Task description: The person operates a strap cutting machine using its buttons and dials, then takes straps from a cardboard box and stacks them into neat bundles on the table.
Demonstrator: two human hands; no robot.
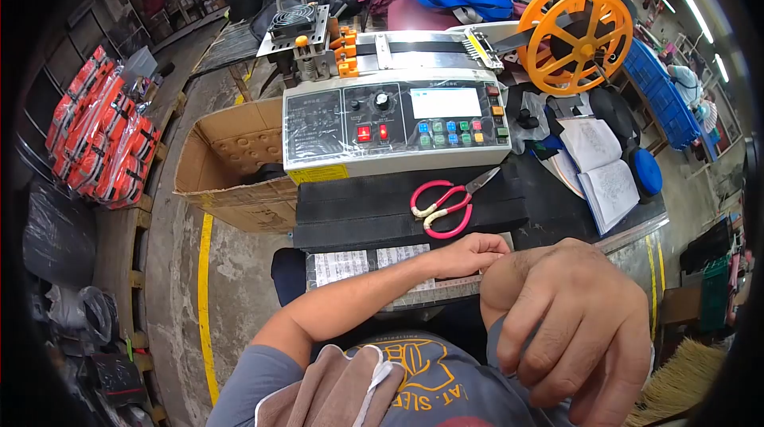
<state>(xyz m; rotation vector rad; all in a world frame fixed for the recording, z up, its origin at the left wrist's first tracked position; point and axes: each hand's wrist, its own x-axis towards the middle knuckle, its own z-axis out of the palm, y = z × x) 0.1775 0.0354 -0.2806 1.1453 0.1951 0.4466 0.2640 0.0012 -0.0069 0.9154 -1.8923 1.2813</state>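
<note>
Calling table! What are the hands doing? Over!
Left hand by ruler, grip unclear. Right hand nearest camera, palm hidden. Scissors lying just beyond left hand.

- Left hand (pixel 471 256): its fingertips are hard to make out beside the right wrist; whether they pinch anything cannot be told.
- Right hand (pixel 577 319): raised close to the lens with its back showing, palm out of sight; whether it grips anything cannot be told.
- Printed sheets (pixel 341 266): partly under the left forearm, print too small to read.
- Control panel (pixel 318 128): small lettering unreadable.
- Notebook (pixel 609 184): markings on its pages too fine to read.
- Cardboard box (pixel 239 208): right side hidden behind the machine (pixel 398 158).
- Brown cloth (pixel 330 387): cut off by the bottom edge.
</note>
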